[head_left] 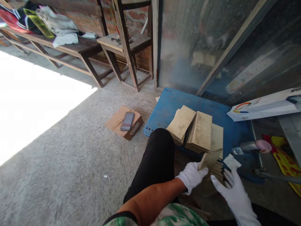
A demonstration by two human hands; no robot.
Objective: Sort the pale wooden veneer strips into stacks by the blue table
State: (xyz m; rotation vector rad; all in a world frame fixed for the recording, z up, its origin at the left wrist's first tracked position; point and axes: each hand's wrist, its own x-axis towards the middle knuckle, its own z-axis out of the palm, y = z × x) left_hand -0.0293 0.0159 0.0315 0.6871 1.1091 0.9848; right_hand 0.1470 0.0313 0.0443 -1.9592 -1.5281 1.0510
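Observation:
My left hand (191, 177), in a white glove, is closed on the edge of a thin wooden board (210, 159), which it holds tilted up. To its right, my white-gloved right hand (235, 193) has its thumb and fingers apart. A small white piece (232, 161), like paper or cloth, lies just beyond its fingertips; whether they touch it I cannot tell. Stacks of similar boards (199, 128) stand on a blue plastic platform (181, 95) beyond my hands. The raised board partly hides the nearest stack (217, 171).
On the floor at left, a cardboard box (117, 121) carries a blurred object. A clear bottle (246, 147), a white bag (265, 105) and a yellow-red packet (284, 157) are at right. A wooden chair (141, 44) and a bench (77, 48) stand behind.

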